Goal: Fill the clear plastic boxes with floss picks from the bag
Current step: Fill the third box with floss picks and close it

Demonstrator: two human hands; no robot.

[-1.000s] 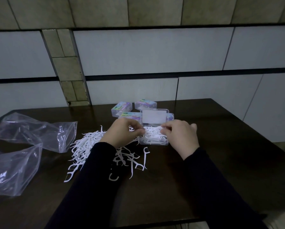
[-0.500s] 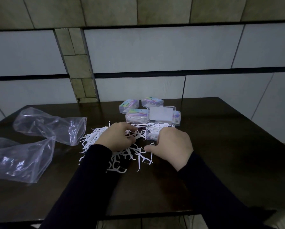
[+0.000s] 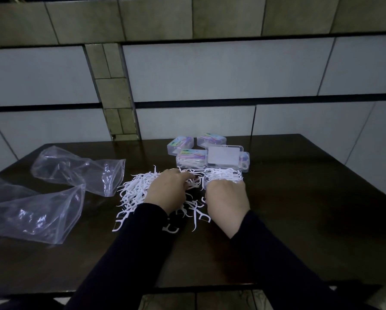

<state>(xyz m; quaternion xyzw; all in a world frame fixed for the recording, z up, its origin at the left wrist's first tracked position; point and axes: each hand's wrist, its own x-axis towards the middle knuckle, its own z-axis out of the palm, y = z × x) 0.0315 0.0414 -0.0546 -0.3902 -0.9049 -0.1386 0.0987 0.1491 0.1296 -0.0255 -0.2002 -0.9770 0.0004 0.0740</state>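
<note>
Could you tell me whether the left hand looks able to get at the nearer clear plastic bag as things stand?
Probably yes: the left hand rests on the floss picks, and the nearer bag lies on its own side with only bare table between.

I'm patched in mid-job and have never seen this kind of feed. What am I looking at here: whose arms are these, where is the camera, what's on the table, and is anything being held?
There is no machine: these are a person's two bare hands in dark sleeves. The single picture comes from a wide-angle camera worn on the person's head, looking forward and down.

On the dark table lies a loose pile of white floss picks. Beside it on the right stands an open clear box, its lid up and picks heaped inside. Behind it sit closed boxes with coloured labels. On the left lie two crumpled clear bags.

The left hand rests on the pile with its fingers down among the picks; whether it has pinched any cannot be told. The right hand is at the near edge of the open box, its fingers hidden, so its grip cannot be told either.
</note>
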